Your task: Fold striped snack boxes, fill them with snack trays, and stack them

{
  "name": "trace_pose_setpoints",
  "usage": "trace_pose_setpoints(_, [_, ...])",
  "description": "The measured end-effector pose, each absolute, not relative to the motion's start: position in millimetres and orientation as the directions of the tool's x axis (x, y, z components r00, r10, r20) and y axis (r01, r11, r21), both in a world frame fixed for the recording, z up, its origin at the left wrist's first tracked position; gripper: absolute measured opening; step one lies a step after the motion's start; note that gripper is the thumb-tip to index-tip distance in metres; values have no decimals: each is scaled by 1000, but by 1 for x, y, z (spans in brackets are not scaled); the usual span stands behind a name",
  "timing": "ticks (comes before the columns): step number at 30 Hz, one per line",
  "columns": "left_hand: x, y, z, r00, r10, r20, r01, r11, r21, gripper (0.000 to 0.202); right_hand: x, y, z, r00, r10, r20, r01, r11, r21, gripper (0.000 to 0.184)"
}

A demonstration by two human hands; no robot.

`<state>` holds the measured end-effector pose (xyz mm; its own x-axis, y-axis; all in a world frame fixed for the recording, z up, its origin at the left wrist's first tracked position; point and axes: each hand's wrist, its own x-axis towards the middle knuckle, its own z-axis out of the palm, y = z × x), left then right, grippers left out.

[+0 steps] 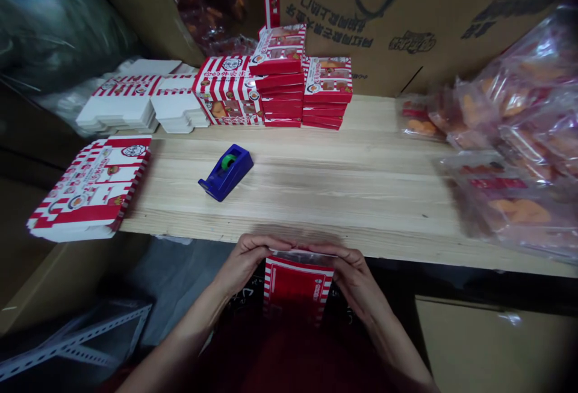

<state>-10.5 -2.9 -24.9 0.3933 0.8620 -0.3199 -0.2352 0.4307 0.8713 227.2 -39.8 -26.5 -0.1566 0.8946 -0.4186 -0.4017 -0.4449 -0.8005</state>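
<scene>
Pale bench ahead, and just before its near edge my left fingers and right fingers grip the striped box at both top corners, apparently steadying it, blue tape dispenser seemingly placed handy beyond.

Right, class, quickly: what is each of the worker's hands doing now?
Left hand: closed, holding the upper left corner of the box.
Right hand: closed, holding the upper right corner of the same box.
</scene>
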Motion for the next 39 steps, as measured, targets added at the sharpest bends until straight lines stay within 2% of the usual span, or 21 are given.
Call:
trace_pose_setpoints(5, [-30,-3,-26,604,783,-148,-4,189,982,30,245,-42,-38,-253,931,-262,-188,-313,-931,22])
trace_pose_setpoints(7, [-30,-4,-27,604,789,-110,35,111,993,28,253,-45,-40,-302,926,-225,-122,-271,-955,26])
trace_pose_setpoints(11, [-27,-6,-30,542,836,-86,31,83,996,23,260,-50,-37,-402,906,-131,-58,-167,-984,35])
trace_pose_setpoints(14, [-26,-7,-27,553,830,-72,36,63,997,21,257,-51,-31,-370,928,-50,42,-37,-998,30])
trace_pose_setpoints(17, [-23,-7,-17,543,835,-86,97,40,995,19,250,-49,-24,-313,950,-4,91,26,-996,22])
trace_pose_setpoints(20, [-18,-2,-3,517,848,-119,235,-7,972,19,248,-42,-17,-306,951,-38,126,1,-992,22])
trace_pose_setpoints(23, [-14,7,9,542,833,-111,337,-95,937,29,247,-33,-11,-290,950,-120,132,-84,-988,26])
trace_pose_setpoints(29, [-8,16,12,575,816,-57,314,-156,937,33,245,-20,-10,-283,917,-282,-4,-295,-955,21])
trace_pose_setpoints(33, [-9,13,9,565,823,-60,316,-149,937,28,247,-21,-11,-332,896,-295,-34,-324,-945,17])
trace_pose_setpoints(39, [-19,0,11,543,834,-102,321,-94,942,27,249,-39,-13,-408,878,-249,51,-250,-967,31])
